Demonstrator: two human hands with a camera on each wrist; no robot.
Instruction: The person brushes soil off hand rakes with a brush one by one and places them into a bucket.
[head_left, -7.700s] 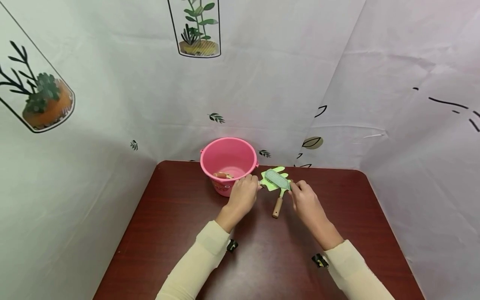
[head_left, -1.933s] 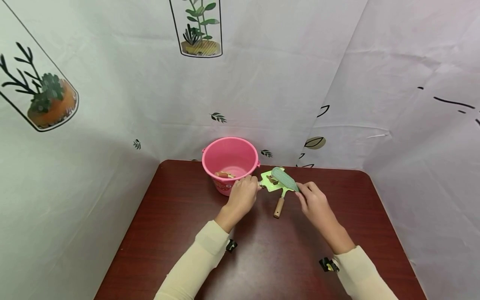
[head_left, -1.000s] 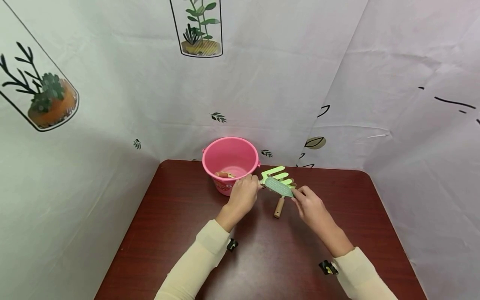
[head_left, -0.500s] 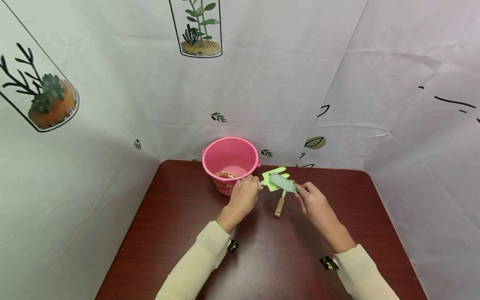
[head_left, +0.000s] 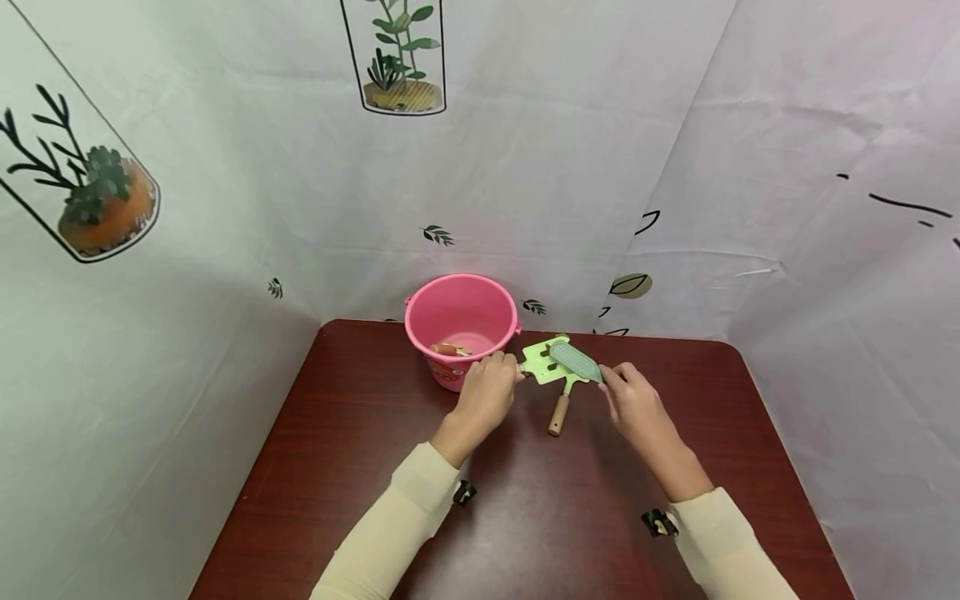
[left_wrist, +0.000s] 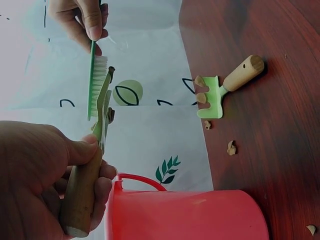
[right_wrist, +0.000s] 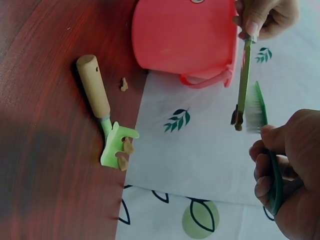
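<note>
My left hand (head_left: 487, 387) grips the wooden handle (left_wrist: 82, 192) of a small light-green garden fork (head_left: 542, 363), held up beside the bucket. Brown clumps (left_wrist: 111, 114) cling to the fork's tines. Between the fingers and thumb of my right hand (head_left: 636, 407) is a green brush (head_left: 576, 360) with white bristles (right_wrist: 254, 112). In both wrist views the bristles face the fork's head, right beside its tines. Below them a second small green fork (right_wrist: 116, 145) with a wooden handle lies on the table, brown bits (right_wrist: 128, 146) at its tines.
A pink bucket (head_left: 461, 287) stands at the table's back edge, left of the fork, with a wooden-handled tool (head_left: 448, 350) inside. Brown crumbs (left_wrist: 231, 148) are scattered on the dark red table (head_left: 360, 467). A printed white cloth (head_left: 570, 167) hangs close behind.
The brush has swept back and forth over the held fork and now sits farther right, near the tine ends. The left hand, the bucket and the fork on the table stay in place.
</note>
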